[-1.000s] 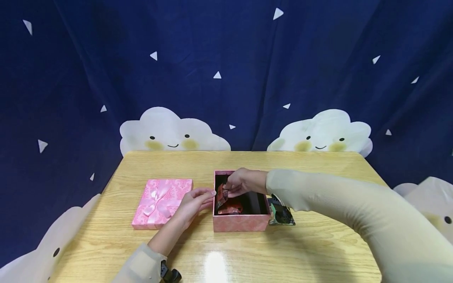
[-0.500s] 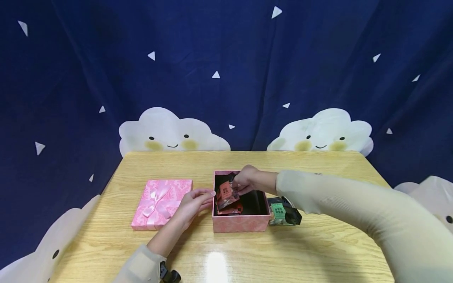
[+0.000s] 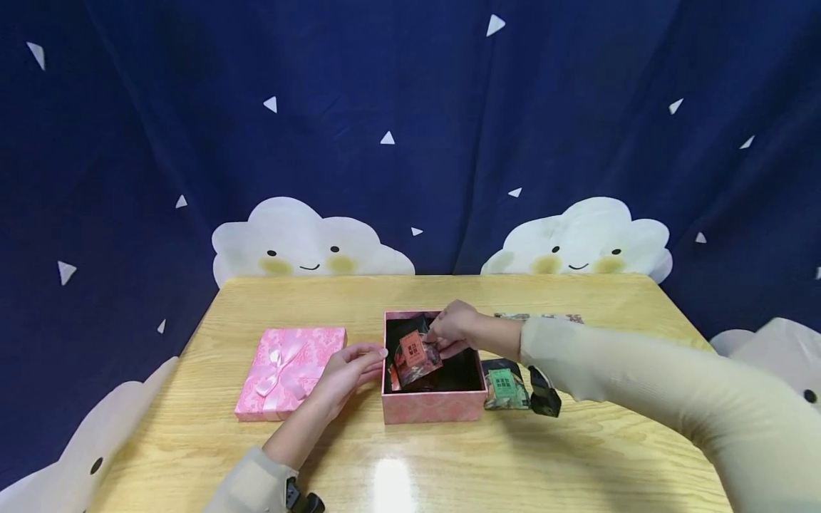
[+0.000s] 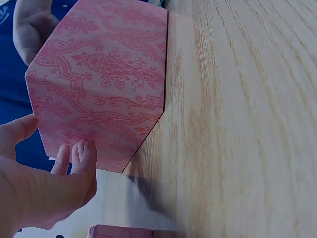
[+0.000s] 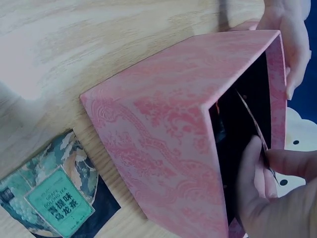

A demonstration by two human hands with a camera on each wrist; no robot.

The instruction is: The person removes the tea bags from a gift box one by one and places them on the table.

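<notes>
My right hand (image 3: 454, 326) pinches a dark tea packet with a red label (image 3: 415, 354) by its edge, inside the pink patterned box (image 3: 433, 409). The packet slants, its label facing up; in the right wrist view it shows as a thin edge between thumb and fingers. Beneath it, a bit of another red packet (image 3: 394, 379) shows in the dark interior. Against the box's left side rests my left hand (image 3: 349, 372), thumb at the rim and fingers (image 4: 85, 153) along the outer wall.
A pink lid with a ribbon bow (image 3: 291, 370) lies left of the box. Right of it lies a green-labelled grape oolong tea packet (image 3: 505, 385). Partly hidden behind my right sleeve, more patterned packaging (image 3: 567, 318) lies farther back. A dark blue curtain (image 3: 359, 142) hangs behind the table.
My right hand has drawn the red-labelled packet slightly right, tilting its label into view. My right sleeve has shifted right, uncovering the green-labelled packet. My left hand stays against the box.
</notes>
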